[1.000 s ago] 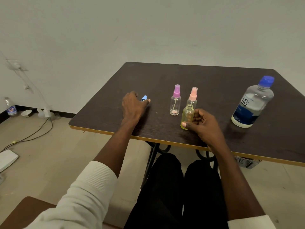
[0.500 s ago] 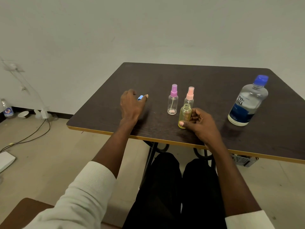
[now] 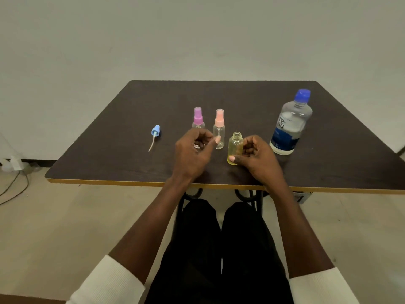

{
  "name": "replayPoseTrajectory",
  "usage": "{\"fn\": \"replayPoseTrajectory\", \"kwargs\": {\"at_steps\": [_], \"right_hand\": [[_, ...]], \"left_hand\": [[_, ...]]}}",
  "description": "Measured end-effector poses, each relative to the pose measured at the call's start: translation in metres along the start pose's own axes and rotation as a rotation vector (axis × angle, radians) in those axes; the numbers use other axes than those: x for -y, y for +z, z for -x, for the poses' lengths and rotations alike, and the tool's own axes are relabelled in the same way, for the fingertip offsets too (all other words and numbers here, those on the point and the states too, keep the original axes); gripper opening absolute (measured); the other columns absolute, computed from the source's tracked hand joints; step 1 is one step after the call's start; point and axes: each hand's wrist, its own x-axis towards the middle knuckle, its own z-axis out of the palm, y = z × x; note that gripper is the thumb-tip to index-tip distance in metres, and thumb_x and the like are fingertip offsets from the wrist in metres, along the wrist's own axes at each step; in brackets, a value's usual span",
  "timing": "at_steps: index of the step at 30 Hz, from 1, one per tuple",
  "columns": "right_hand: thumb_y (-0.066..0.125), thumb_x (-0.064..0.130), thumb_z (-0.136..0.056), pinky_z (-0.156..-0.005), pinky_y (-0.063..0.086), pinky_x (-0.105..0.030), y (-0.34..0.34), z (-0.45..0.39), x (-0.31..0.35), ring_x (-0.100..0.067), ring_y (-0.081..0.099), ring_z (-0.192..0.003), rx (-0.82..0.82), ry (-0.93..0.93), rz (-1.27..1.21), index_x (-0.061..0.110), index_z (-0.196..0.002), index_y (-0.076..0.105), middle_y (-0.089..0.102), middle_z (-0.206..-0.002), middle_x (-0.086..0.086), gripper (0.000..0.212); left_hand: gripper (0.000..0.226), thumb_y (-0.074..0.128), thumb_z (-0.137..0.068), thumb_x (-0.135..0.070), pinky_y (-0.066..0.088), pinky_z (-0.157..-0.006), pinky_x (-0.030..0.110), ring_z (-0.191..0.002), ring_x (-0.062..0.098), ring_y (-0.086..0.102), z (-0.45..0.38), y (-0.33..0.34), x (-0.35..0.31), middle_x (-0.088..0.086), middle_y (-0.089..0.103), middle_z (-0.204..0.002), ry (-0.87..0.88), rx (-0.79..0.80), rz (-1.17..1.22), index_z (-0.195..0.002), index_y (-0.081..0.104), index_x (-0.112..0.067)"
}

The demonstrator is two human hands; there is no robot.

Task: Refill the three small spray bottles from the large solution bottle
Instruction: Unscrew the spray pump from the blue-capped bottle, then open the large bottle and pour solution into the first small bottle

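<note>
A small yellow spray bottle (image 3: 235, 148) stands uncapped on the dark table (image 3: 241, 95), and my right hand (image 3: 258, 159) grips its body from the right. Its blue spray head (image 3: 156, 131), with a thin tube, lies alone on the table to the left. My left hand (image 3: 190, 159) hovers with loosely curled fingers in front of the purple-capped bottle (image 3: 198, 116), covering its lower part and holding nothing. The pink-capped bottle (image 3: 219, 128) stands just right of it. The large solution bottle (image 3: 289, 126), blue cap on, stands at the right.
The table's yellow-trimmed front edge (image 3: 109, 182) runs just under my wrists, with my legs below it. Cables (image 3: 13, 189) and white objects (image 3: 13, 164) lie on the floor at the left wall. A plain wall rises behind the table.
My left hand let go of the blue spray head, left it on the table and moved right to the purple bottle. My right hand kept hold of the yellow bottle.
</note>
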Motion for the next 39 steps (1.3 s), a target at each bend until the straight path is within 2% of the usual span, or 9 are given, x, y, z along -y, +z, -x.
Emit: {"fn": "replayPoseTrajectory", "kwargs": {"at_steps": [6, 17, 23, 28, 31, 34, 35, 37, 39], "right_hand": [[0.082, 0.011, -0.074, -0.083, 0.058, -0.037, -0.020, 0.008, 0.002, -0.023, 0.066, -0.091, -0.012, -0.004, 0.001, 0.013, -0.100, 0.059, 0.068, -0.096, -0.007, 0.035], [0.089, 0.013, -0.065, -0.089, 0.056, -0.030, -0.027, 0.013, -0.003, -0.020, 0.063, -0.101, -0.033, -0.014, -0.035, 0.015, -0.111, 0.056, 0.064, -0.106, -0.006, 0.056], [0.085, 0.014, -0.071, -0.083, 0.056, -0.023, -0.059, 0.027, 0.010, -0.014, 0.064, -0.090, -0.171, -0.081, -0.083, 0.010, -0.106, 0.061, 0.067, -0.100, -0.007, 0.043], [0.074, 0.010, -0.085, -0.075, 0.056, -0.028, -0.095, 0.016, 0.013, -0.013, 0.064, -0.079, -0.519, -0.203, -0.185, 0.005, -0.093, 0.065, 0.068, -0.089, -0.008, 0.013], [0.073, 0.015, -0.086, -0.072, 0.055, -0.030, -0.119, 0.000, 0.015, -0.015, 0.061, -0.074, -0.594, -0.214, -0.207, 0.002, -0.092, 0.065, 0.068, -0.085, -0.012, 0.016], [0.073, 0.019, -0.086, -0.072, 0.055, -0.032, -0.133, -0.017, 0.019, -0.014, 0.061, -0.073, -0.586, -0.213, -0.202, 0.001, -0.092, 0.065, 0.067, -0.081, -0.008, 0.021], [0.073, 0.021, -0.086, -0.073, 0.055, -0.034, -0.135, -0.022, 0.022, -0.014, 0.061, -0.073, -0.578, -0.217, -0.195, 0.002, -0.092, 0.066, 0.067, -0.081, -0.007, 0.022], [0.075, 0.025, -0.085, -0.075, 0.055, -0.035, -0.137, -0.032, 0.027, -0.014, 0.061, -0.074, -0.558, -0.228, -0.178, 0.003, -0.091, 0.066, 0.067, -0.082, -0.006, 0.025], [0.078, 0.025, -0.082, -0.073, 0.054, -0.028, -0.138, -0.041, 0.035, -0.011, 0.061, -0.074, -0.523, -0.242, -0.159, 0.002, -0.090, 0.065, 0.067, -0.083, -0.005, 0.028]], "left_hand": [[0.054, 0.085, -0.081, -0.026, 0.055, -0.094, 0.020, -0.108, 0.010, 0.069, 0.000, 0.040, -0.016, 0.002, 0.071, -0.119, -0.124, 0.280, 0.107, -0.128, 0.064, -0.009], [0.068, 0.086, -0.077, -0.036, 0.054, -0.097, 0.020, -0.112, 0.009, 0.067, 0.002, 0.042, -0.018, 0.001, 0.068, -0.121, -0.059, 0.199, 0.105, -0.131, 0.061, -0.005], [0.026, 0.071, -0.092, -0.013, 0.056, -0.084, 0.031, -0.091, 0.024, 0.067, 0.006, 0.051, -0.032, 0.017, 0.069, -0.099, 0.214, -0.222, 0.107, -0.105, 0.066, 0.009], [0.011, 0.066, -0.096, -0.006, 0.057, -0.084, 0.038, -0.091, 0.026, 0.068, -0.007, 0.087, -0.084, 0.012, 0.070, -0.099, 0.148, -0.220, 0.328, -0.105, 0.067, 0.000], [0.022, 0.068, -0.096, -0.011, 0.056, -0.094, 0.032, -0.104, 0.016, 0.067, -0.012, 0.119, -0.110, 0.006, 0.070, -0.112, -0.019, -0.110, 0.409, -0.116, 0.065, -0.005], [0.054, 0.074, -0.090, -0.010, 0.046, -0.097, 0.010, -0.113, -0.008, 0.058, -0.015, 0.150, -0.111, -0.003, 0.059, -0.132, -0.165, 0.005, 0.363, -0.139, 0.052, -0.009], [0.067, 0.077, -0.088, -0.012, 0.044, -0.101, 0.011, -0.118, -0.011, 0.053, -0.015, 0.159, -0.107, -0.002, 0.054, -0.139, -0.204, 0.040, 0.344, -0.146, 0.045, -0.010], [0.087, 0.084, -0.082, -0.020, 0.042, -0.113, 0.028, -0.133, 0.004, 0.048, -0.014, 0.174, -0.095, 0.003, 0.048, -0.150, -0.241, 0.083, 0.299, -0.153, 0.036, -0.010], [0.090, 0.088, -0.078, -0.028, 0.046, -0.110, 0.034, -0.133, 0.016, 0.052, -0.014, 0.184, -0.086, 0.005, 0.053, -0.147, -0.242, 0.094, 0.278, -0.151, 0.038, -0.011]]}}
